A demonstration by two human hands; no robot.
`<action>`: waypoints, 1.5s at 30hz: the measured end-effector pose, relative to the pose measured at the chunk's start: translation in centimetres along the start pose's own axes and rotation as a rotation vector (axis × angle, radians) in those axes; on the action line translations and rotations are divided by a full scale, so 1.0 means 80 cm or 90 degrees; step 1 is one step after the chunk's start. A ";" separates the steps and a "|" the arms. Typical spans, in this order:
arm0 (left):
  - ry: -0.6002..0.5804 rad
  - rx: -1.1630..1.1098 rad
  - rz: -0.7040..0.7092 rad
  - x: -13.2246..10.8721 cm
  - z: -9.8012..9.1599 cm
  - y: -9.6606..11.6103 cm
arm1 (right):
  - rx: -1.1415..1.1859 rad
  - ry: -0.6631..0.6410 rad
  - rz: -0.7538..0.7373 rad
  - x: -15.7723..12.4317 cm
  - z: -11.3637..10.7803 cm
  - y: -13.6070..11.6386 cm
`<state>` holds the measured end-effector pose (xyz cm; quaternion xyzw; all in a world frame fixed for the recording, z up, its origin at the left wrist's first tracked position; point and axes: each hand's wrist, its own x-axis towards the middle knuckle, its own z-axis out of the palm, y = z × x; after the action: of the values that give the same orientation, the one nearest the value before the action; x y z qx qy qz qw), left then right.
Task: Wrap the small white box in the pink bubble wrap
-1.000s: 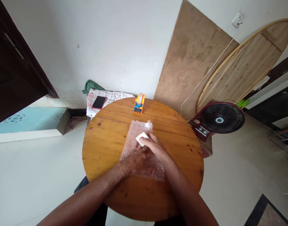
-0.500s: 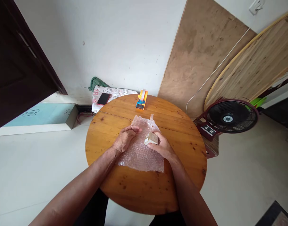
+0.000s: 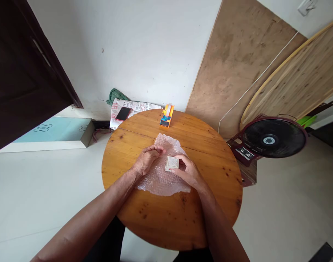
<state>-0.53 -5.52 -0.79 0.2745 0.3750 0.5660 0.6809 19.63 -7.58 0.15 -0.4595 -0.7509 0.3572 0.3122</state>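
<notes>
A sheet of clear bubble wrap (image 3: 162, 183) lies on the round wooden table (image 3: 215, 171). My right hand (image 3: 188, 171) grips a small pale printed box (image 3: 172, 163) by its right side, over the middle of the sheet. Its thumb is at the near edge and its fingers at the far edge. On the left part of the wrap, my left hand (image 3: 147, 159) is curled closed, fingertips pressed together. Whether it pinches the wrap or something small is hidden.
An orange and blue tape dispenser (image 3: 166, 115) stands at the table's far edge. Beyond the table's back left, a phone (image 3: 123, 113) lies on a white printed sack (image 3: 144, 106). A dark red fan (image 3: 272, 138) stands to the right, near a large wooden disc (image 3: 297, 72).
The box has turned in my right hand, so its printed face now points up, and has moved slightly left. The tape-like strip at the wrap's far corner no longer shows. The view has shifted slightly.
</notes>
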 end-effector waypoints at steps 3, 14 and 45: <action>0.001 0.012 -0.002 0.000 0.001 -0.001 | -0.006 0.027 0.012 0.001 0.004 -0.001; -0.020 0.052 -0.013 -0.002 0.000 -0.002 | -0.029 0.017 0.040 0.000 -0.003 -0.007; -0.067 0.169 0.018 -0.004 -0.003 -0.003 | -0.117 0.013 -0.021 -0.001 0.002 -0.018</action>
<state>-0.58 -5.87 -1.05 0.3964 0.4064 0.5057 0.6496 18.85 -8.12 1.21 -0.4773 -0.7847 0.2770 0.2823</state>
